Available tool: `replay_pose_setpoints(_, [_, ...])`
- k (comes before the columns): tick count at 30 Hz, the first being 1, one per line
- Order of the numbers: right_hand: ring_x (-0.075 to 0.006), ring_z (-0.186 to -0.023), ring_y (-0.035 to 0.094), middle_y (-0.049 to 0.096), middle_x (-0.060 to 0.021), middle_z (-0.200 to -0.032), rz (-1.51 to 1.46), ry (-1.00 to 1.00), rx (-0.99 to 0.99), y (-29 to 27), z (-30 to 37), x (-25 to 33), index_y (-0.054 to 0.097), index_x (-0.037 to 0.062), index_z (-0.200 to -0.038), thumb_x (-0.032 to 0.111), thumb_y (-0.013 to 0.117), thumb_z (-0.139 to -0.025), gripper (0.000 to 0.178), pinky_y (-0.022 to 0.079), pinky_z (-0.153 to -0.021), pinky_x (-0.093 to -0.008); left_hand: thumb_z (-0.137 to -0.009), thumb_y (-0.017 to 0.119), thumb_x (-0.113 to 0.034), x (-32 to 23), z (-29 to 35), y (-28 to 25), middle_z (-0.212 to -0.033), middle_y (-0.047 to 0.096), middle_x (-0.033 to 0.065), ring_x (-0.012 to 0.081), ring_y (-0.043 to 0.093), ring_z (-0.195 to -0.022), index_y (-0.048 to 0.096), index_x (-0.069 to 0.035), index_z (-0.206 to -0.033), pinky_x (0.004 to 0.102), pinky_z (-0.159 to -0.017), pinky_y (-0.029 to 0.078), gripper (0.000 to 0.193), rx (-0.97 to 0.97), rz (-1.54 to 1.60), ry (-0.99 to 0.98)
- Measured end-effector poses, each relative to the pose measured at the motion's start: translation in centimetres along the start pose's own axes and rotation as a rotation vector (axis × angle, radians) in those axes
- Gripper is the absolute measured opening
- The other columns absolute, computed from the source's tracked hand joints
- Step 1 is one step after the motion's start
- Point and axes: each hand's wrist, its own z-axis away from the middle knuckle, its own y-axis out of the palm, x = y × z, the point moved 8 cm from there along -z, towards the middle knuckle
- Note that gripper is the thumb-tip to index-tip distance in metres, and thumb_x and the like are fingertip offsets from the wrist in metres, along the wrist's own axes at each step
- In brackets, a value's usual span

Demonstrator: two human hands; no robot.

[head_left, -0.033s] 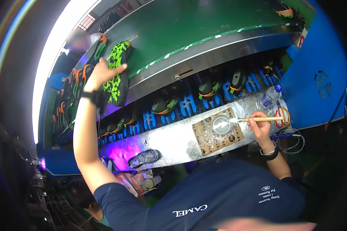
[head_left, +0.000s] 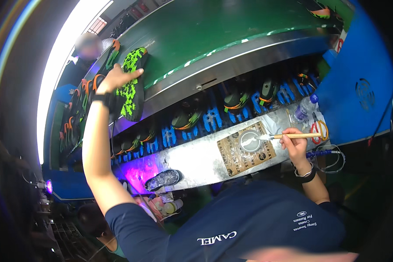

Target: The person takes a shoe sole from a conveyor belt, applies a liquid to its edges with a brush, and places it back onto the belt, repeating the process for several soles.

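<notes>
My left hand (head_left: 113, 80) reaches far out to the left, with its thumb laid across a black shoe sole (head_left: 132, 87) patterned in bright green. It appears to grip the sole by its left side; the other fingers are partly hidden. The sole tilts up over the metal edge of the green conveyor belt (head_left: 205, 35). On the right, my right hand (head_left: 294, 143) is closed round a brush (head_left: 288, 136) with a wooden handle. The brush's head points left over the rim of a round bowl (head_left: 251, 146) with white paste in it. Printed brown cardboard (head_left: 231, 159) lies under the bowl.
A dark shoe piece (head_left: 162, 180) lies on the metal bench (head_left: 196, 163). A bottle (head_left: 304, 109) and scissors (head_left: 319, 131) are at its right end. Beyond run blue holders (head_left: 212, 118) with several shoes. A blue machine housing (head_left: 362, 56) stands right; another person (head_left: 88, 50) is far left.
My left thumb has moved slightly up on the sole, and the sole has shifted a little. The right hand and brush are nearly unchanged.
</notes>
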Motion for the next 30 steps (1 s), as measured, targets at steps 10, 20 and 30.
replay_pose_setpoints(10, [-0.0022, -0.055, 0.042, 0.05, 0.0002, -0.069, 0.022, 0.214, -0.005, -2.8, 2.2, -5.7, 0.049, 0.0009, -0.087, 0.003, 0.053, -0.078, 0.01, 0.034, -0.047, -0.015, -0.073, 0.056, -0.038, -0.3, 2.9, 1.1, -0.088, 0.057, 0.0063, 0.0163, 0.055, -0.078, 0.053, -0.006, -0.102, 0.0288, -0.069, 0.045, 0.044, 0.239, 1.104, -0.173])
replay_pose_setpoints(20, [-0.0047, -0.045, 0.041, 0.047, -0.0005, -0.052, 0.524, 0.06, 0.208, 2.2, -1.2, -11.5, 0.052, -0.0008, -0.078, 0.012, 0.058, -0.075, 0.014, 0.033, -0.042, -0.0206, -0.081, 0.038, -0.045, -5.0, 25.7, 18.1, -0.099, 0.05, 0.0245, 0.0331, 0.057, -0.08, 0.04, -0.001, -0.116, 0.0422, -0.067, 0.049, 0.056, 0.842, 2.473, -0.184])
replay_pose_setpoints(30, [-0.0051, -0.042, 0.039, 0.046, -0.0003, -0.05, 0.572, 0.066, 0.232, 2.8, -1.4, -12.5, 0.053, -0.0013, -0.077, 0.012, 0.057, -0.075, 0.014, 0.03, -0.04, -0.0217, -0.082, 0.036, -0.046, -4.9, 29.1, 26.1, -0.104, 0.045, 0.0302, 0.036, 0.056, -0.081, 0.035, 0.0, -0.119, 0.0414, -0.061, 0.052, 0.059, 0.883, 2.6, -0.161])
